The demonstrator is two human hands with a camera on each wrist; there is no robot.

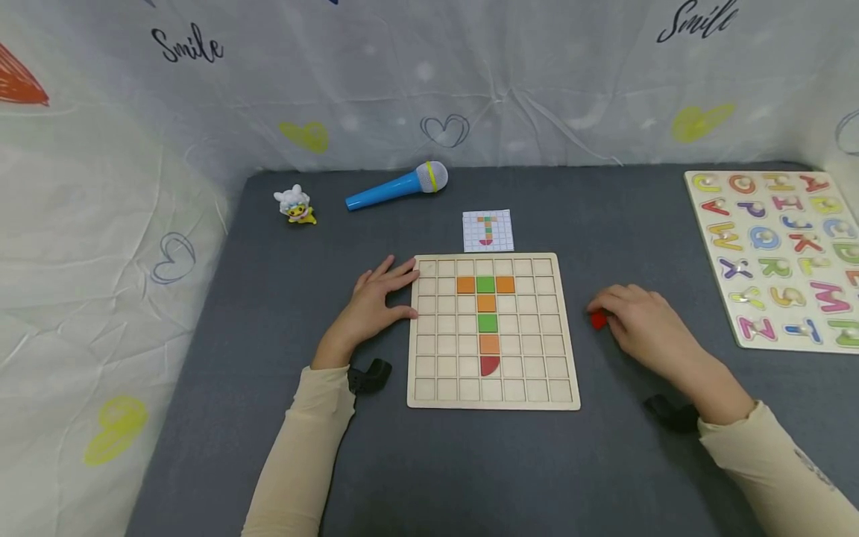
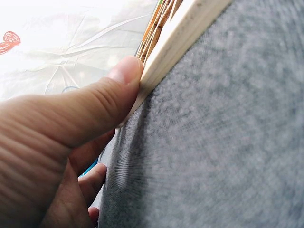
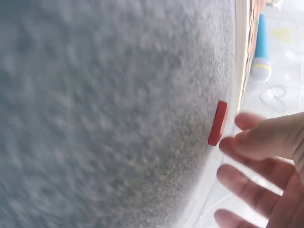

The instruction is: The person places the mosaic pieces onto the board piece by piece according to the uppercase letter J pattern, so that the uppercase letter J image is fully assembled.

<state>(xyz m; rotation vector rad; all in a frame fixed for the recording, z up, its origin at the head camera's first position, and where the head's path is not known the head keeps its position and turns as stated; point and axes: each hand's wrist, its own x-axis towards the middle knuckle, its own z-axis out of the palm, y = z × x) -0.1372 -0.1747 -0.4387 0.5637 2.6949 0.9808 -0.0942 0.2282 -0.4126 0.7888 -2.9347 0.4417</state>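
A wooden grid board [image 1: 493, 406] lies flat on the dark table. Orange and green squares form a T shape on it, ending below in a red quarter-round piece [image 1: 491, 365]. My left hand [image 1: 365, 317] touches the board's left edge with extended fingers and thumb; the left wrist view shows the thumb [image 2: 126, 71] against its wooden side. To the right of the board, a small red piece [image 3: 218, 123] lies on the tabletop. My right hand [image 1: 644, 328] hovers over it, loosely bent fingertips close by and not gripping it.
A pattern card [image 1: 488, 231] with a similar coloured figure lies just behind the board. Farther back are a blue toy microphone [image 1: 396, 186] and a small white-and-yellow figurine [image 1: 294, 205]. An alphabet puzzle board [image 1: 778, 257] occupies the right side.
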